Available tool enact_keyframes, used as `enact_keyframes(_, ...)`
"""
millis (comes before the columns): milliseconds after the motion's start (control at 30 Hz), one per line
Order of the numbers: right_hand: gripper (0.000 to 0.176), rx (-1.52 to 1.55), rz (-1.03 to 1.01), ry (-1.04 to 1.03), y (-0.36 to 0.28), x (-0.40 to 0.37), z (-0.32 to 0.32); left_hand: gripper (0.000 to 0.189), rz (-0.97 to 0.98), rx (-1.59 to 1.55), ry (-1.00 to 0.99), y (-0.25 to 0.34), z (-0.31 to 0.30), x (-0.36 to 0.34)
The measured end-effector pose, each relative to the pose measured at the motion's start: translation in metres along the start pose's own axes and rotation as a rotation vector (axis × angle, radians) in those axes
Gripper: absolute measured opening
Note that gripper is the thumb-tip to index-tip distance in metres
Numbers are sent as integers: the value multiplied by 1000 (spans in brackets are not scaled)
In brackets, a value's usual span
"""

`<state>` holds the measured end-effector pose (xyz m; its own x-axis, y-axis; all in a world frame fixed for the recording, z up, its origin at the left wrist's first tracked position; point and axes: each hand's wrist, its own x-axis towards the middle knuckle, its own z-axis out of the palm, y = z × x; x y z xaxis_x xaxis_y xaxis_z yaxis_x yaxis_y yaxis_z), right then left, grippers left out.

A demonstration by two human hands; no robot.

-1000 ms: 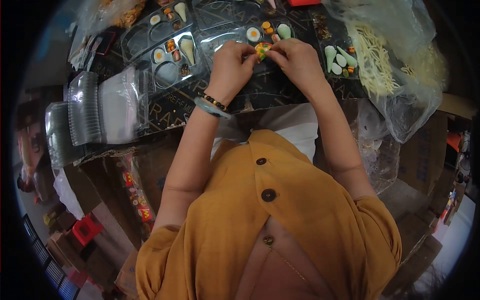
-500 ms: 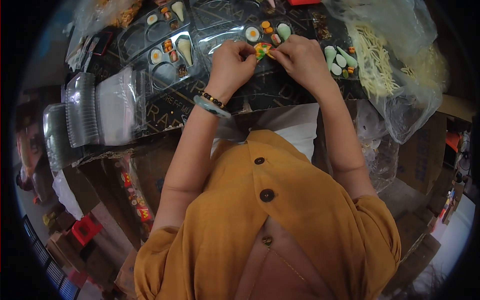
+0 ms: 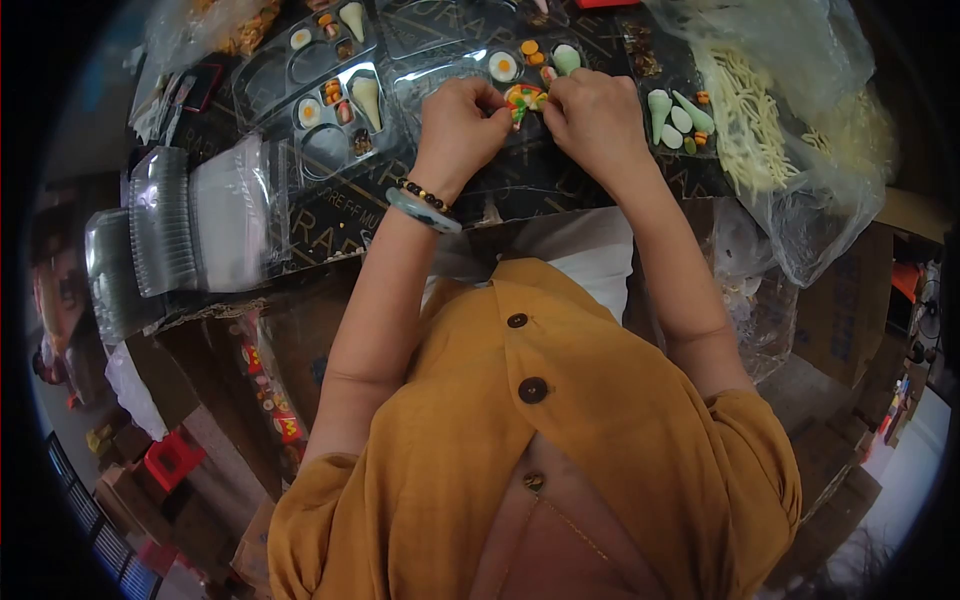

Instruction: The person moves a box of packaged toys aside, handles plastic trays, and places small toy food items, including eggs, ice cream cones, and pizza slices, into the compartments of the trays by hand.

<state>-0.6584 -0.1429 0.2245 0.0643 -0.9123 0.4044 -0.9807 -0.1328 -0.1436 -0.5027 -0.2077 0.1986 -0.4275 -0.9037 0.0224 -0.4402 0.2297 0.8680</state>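
Between my two hands is a small colourful toy pizza (image 3: 524, 101), yellow and orange with green and red bits. My left hand (image 3: 462, 128) pinches its left edge between thumb and fingers. My right hand (image 3: 598, 122) is closed at its right edge, with the fingertips partly hidden. Just beyond lies a clear plastic compartment tray (image 3: 425, 77). In it are a toy fried egg (image 3: 503, 67), small orange pieces (image 3: 531, 50) and a pale green toy cone (image 3: 566, 60). My hands cover its near part.
More filled clear trays (image 3: 325, 165) lie to the left, beside stacked empty plastic trays (image 3: 163, 220). Loose toy cones (image 3: 659, 113) and white ovals lie on the right. A plastic bag of pale noodle-like strands (image 3: 745, 120) sits beyond them, on the black printed table covering (image 3: 500, 180).
My right hand has shifted slightly and its fingers have curled in more, exposing more of the toy pizza. My left hand stays almost in place.
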Motion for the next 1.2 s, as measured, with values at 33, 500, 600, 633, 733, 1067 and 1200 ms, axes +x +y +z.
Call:
enact_keyframes(33,11,-25,40,28,-2,-1,1,17,-2,0,3,1,0,0)
enact_keyframes(500,21,744,14,140,-33,1,-16,21,-454,-1568,-141,32,-15,-4)
enact_keyframes(600,19,701,22,141,-30,-1,-12,21,-427,-1638,-224,28,-16,-8)
enact_keyframes(633,18,758,127,111,-30,-2,-13,20,-406,-1663,-286,28,-18,-10)
enact_keyframes(733,16,1163,500,-59,-26,-4,-15,19,-386,-1328,-230,33,-23,-23)
enact_keyframes(1067,12,1200,475,-98,-3,-7,-15,19,-324,-981,-155,20,-22,-23)
enact_keyframes(1200,12,841,208,-55,8,-14,-13,18,-329,-918,-136,18,-21,-23)
